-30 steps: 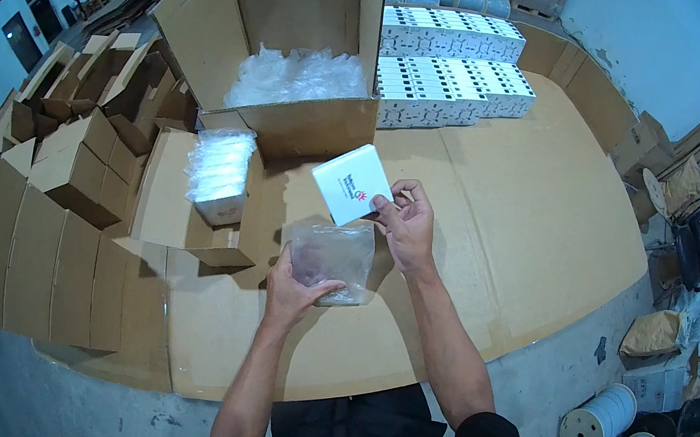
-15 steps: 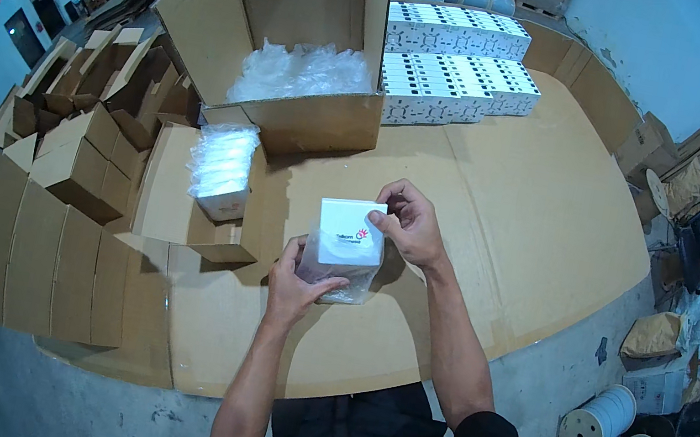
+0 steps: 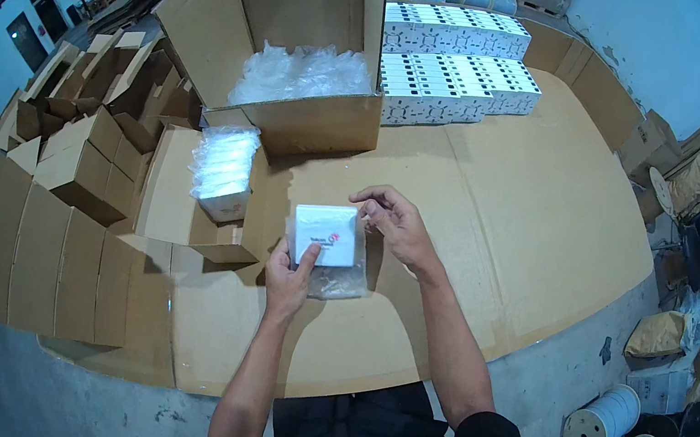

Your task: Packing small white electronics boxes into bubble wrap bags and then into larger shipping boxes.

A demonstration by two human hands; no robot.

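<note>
A small white box (image 3: 326,224) with a red and dark printed mark rests in my left hand (image 3: 288,280), whose thumb presses on its face. A clear bubble-wrap bag (image 3: 339,284) shows around its lower and right sides. How far the bag covers the box I cannot tell. My right hand (image 3: 395,224) hovers at the box's upper right corner, fingers bent and slightly apart, with nothing visible in them. To the left, an open cardboard carton (image 3: 170,188) holds a row of bubble-wrapped white boxes (image 3: 223,171).
A large open carton (image 3: 319,125) of clear bubble bags (image 3: 304,77) stands behind. White boxes (image 3: 445,91) are stacked in rows at the back. Empty cartons (image 3: 90,166) crowd the left side. Cable reels (image 3: 602,426) lie low on the right, beside the cardboard-covered table (image 3: 508,217).
The white box has moved left and tilted flatter in my left hand. My right hand has let go of its top edge, shifting slightly left and down.
</note>
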